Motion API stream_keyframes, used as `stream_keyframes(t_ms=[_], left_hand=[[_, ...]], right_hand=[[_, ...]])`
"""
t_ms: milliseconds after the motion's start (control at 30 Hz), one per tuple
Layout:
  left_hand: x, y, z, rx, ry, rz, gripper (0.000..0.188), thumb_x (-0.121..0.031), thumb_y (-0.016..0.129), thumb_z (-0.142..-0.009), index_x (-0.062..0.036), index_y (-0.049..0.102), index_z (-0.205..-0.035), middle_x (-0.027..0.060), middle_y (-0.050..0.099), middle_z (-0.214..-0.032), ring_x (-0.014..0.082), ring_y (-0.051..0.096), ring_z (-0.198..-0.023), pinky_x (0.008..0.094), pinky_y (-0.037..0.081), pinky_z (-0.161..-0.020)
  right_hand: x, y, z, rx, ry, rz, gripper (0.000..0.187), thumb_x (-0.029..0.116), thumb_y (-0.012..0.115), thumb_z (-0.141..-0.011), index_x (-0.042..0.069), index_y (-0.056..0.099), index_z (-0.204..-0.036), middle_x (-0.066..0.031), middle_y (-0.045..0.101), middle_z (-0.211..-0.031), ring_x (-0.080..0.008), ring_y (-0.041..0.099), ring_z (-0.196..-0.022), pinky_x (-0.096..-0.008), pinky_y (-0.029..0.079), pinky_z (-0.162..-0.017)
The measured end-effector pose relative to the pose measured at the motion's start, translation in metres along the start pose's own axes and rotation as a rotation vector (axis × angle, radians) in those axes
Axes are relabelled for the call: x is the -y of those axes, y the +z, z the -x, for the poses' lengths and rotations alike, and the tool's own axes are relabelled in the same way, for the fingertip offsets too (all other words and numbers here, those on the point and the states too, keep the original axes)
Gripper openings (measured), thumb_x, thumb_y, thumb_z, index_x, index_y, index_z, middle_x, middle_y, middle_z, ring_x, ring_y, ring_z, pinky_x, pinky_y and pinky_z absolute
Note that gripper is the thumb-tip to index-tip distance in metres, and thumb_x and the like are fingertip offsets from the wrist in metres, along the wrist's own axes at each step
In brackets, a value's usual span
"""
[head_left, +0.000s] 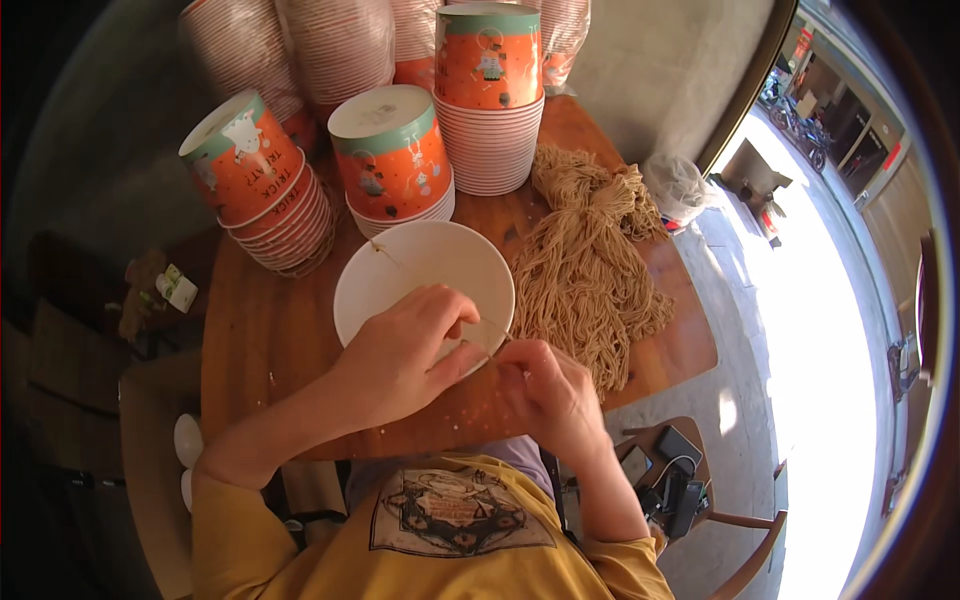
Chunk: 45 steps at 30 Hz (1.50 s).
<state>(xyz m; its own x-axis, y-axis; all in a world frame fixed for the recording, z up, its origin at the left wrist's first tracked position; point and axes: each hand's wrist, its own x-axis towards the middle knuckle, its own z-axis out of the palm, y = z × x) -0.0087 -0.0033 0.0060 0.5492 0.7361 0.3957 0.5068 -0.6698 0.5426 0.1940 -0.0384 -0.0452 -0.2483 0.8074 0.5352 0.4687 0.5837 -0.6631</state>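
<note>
Head view: over the near side of a white bowl (362, 290), the left hand (405, 335) curls its fingers on a thin strand (494, 325); the right hand (548, 388), at the bowl's near right, pinches that strand. Tan strings (595, 270) lie right on the bench (265, 350), stacked orange bowls (400, 170) beyond.

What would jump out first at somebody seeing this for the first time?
Probably the bright orange tubs, stacked upside down along the back of the table. Next, the big tan bundle of string lying right of the white bowl. Then the left hand, over the bowl's near side, and the right hand, just off its near right edge.
</note>
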Motion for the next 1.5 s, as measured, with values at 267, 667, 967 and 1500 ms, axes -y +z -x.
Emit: stream_keyframes(t_ms=[267, 667, 967, 1500], left_hand=[[0.005, -0.018, 0.046, 0.09, 0.071, -0.196, 0.022, -0.01, 0.075, -0.08, -0.0092, 0.062, -0.097, 0.0039, 0.057, -0.09, 0.0255, 0.059, -0.086, 0.0395, 0.047, -0.082], [0.014, -0.043, 0.054, 0.082, -0.21, 0.101, 0.026, -0.003, 0.06, -0.085, -0.0095, 0.062, -0.111, 0.0076, 0.062, -0.11, 0.0307, 0.063, -0.089, 0.0384, 0.053, -0.078], [0.025, -0.034, 0.027, 0.265, 0.057, -0.255, 0.013, -0.008, 0.057, -0.086, -0.0082, 0.059, -0.099, 0.0064, 0.06, -0.101, 0.0287, 0.064, -0.089, 0.0386, 0.054, -0.069], [0.012, -0.052, 0.03, 0.397, 0.132, -0.129, 0.02, -0.01, 0.061, -0.084, -0.0051, 0.062, -0.104, 0.0096, 0.064, -0.106, 0.031, 0.058, -0.104, 0.0415, 0.047, -0.09]], right_hand=[[0.012, -0.038, -0.054, 0.095, -0.271, 0.289, 0.019, 0.0, 0.071, -0.076, 0.007, 0.063, -0.091, -0.0071, 0.056, -0.079, -0.0267, 0.059, -0.074, -0.0384, 0.051, -0.065], [0.005, 0.03, -0.101, 0.451, -0.145, 0.029, 0.009, 0.012, 0.062, -0.09, 0.007, 0.06, -0.097, -0.0112, 0.065, -0.095, -0.0338, 0.064, -0.089, -0.0413, 0.052, -0.074], [0.003, 0.031, -0.102, 0.486, -0.105, 0.04, 0.017, 0.007, 0.061, -0.088, 0.006, 0.057, -0.104, -0.0141, 0.066, -0.093, -0.0358, 0.064, -0.09, -0.0426, 0.051, -0.075], [0.013, 0.035, -0.117, 0.622, -0.077, 0.226, 0.01, 0.015, 0.06, -0.088, 0.006, 0.062, -0.092, -0.0146, 0.067, -0.091, -0.0366, 0.065, -0.088, -0.0435, 0.052, -0.076]])
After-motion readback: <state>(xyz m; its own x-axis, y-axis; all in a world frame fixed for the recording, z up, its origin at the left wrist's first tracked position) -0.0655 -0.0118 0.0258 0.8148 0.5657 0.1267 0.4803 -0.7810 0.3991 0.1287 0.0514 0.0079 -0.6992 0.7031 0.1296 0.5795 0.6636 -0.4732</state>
